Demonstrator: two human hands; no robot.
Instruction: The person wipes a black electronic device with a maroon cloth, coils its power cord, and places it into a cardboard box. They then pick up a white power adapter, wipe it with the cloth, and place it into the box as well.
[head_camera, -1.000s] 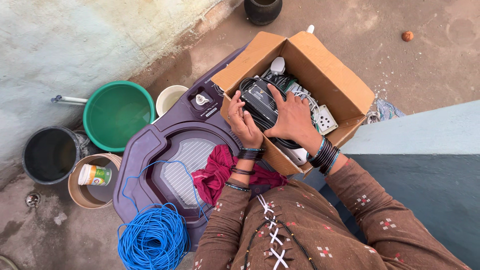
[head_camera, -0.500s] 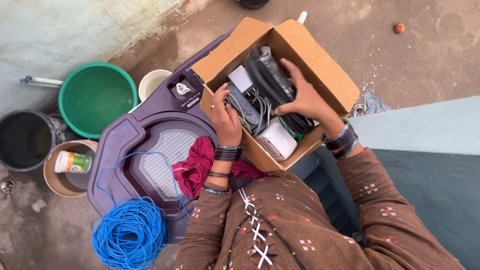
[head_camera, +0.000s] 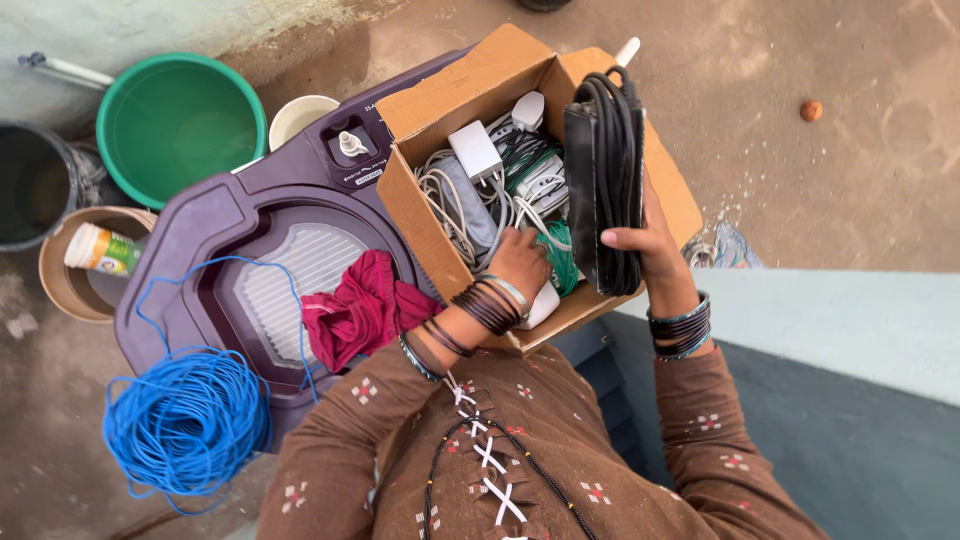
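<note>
So the right hand (head_camera: 640, 245) is clamped around a black power strip (head_camera: 603, 185) with its cord wound around it, holding it upright over the right side of the cardboard box (head_camera: 440, 100). Fingers wrap the lower part of the strip, thumb on the near side.

The left hand (head_camera: 520, 265) is down inside the box, curled onto the tangle of cables (head_camera: 460, 205) there. It looks closed on something, but I can't tell exactly which cord or plug it's got. Lots of bangles on both wrists.

The box is stuffed: white chargers, grey and white cords, a green wire bundle near the left hand, a white adapter (head_camera: 474, 150) on top. It sits on the right part of a purple washing machine (head_camera: 220, 225) lid.

Also on the machine: a red cloth (head_camera: 360, 310) just left of the box, and a blue wire coil (head_camera: 185, 420) at the near left corner, with one loop trailing over the lid.

Further out on the floor, a green tub (head_camera: 175, 125), a dark bucket (head_camera: 30, 185) at the left edge, and a tan bowl (head_camera: 70, 290) with a small bottle (head_camera: 100, 250) in it.
</note>
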